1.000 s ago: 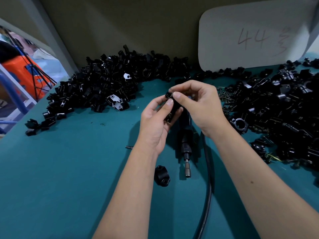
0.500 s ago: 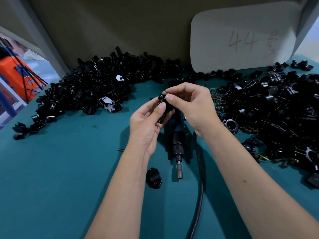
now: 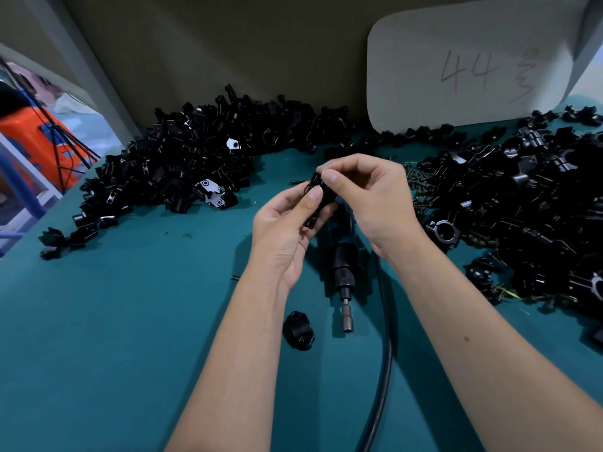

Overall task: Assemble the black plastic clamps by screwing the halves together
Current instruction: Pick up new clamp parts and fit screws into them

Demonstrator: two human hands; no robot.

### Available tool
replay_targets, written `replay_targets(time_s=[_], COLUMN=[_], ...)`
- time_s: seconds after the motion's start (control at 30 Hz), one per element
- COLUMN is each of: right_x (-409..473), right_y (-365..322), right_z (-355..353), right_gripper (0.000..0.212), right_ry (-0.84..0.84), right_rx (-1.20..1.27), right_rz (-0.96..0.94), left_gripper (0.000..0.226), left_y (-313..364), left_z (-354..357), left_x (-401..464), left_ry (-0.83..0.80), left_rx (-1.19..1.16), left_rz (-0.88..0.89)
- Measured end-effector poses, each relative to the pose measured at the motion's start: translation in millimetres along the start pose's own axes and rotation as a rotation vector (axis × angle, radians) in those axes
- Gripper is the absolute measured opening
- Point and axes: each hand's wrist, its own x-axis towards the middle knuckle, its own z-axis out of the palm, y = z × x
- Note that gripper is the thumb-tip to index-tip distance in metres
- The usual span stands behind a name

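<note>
**A:** What have I got on the head camera?

**B:** Both hands are up over the middle of the green surface (image 3: pixel 98 337), working on one small black clamp piece (image 3: pixel 316 197). My left hand (image 3: pixel 283 230) grips it from the near side, thumb pressed on its top face, fingers curled underneath. My right hand (image 3: pixel 368 197) pinches its far end between thumb and forefinger. The two hands are touching around it.

**A:** Is a screw going in?

**B:** I can't tell; the fingers hide that end.

**A:** Anything else close by?

**B:** A powered screwdriver (image 3: pixel 342 272) lies on the surface right under the hands, tip pointing near, with its black cable (image 3: pixel 385 337) running toward the near edge. Just left of the tip sits a loose clamp half (image 3: pixel 298 331), two holes showing. A lone screw (image 3: pixel 233 278) lies further left.

**A:** And the stock?

**B:** A big heap of black parts (image 3: pixel 195 158) on the far left, another heap (image 3: pixel 522 207) on the right, with a scatter of screws (image 3: pixel 419 187) at its left edge. A white card (image 3: pixel 470 70) marked "44" leans against the far wall.
</note>
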Motion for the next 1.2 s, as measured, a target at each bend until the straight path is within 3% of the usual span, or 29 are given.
replay_targets(time_s=[0.23, 0.87, 1.0, 1.2], right_x=[-0.7, -2.2, -1.8, -2.7], right_y=[0.0, -5.1, -6.3, -5.6], right_z=[7.6, -0.2, -1.5, 5.9], right_gripper=[0.005, 0.006, 0.004, 0.022], right_ry=[0.082, -0.087, -0.091, -0.050], right_rx=[0.090, 0.168, 0.122, -0.046], right_rz=[0.004, 0.114, 0.124, 0.068], left_gripper=[0.045, 0.033, 0.026, 0.038], left_y=[0.0, 0.8, 2.4, 1.6], left_z=[0.7, -2.6, -5.3, -6.7], left_x=[-0.2, -1.4, -1.3, -1.6], left_ry=[0.004, -0.058, -0.076, -0.044], left_rx=[-0.001, 0.020, 0.058, 0.098], left_rz=[0.001, -0.003, -0.001, 0.005])
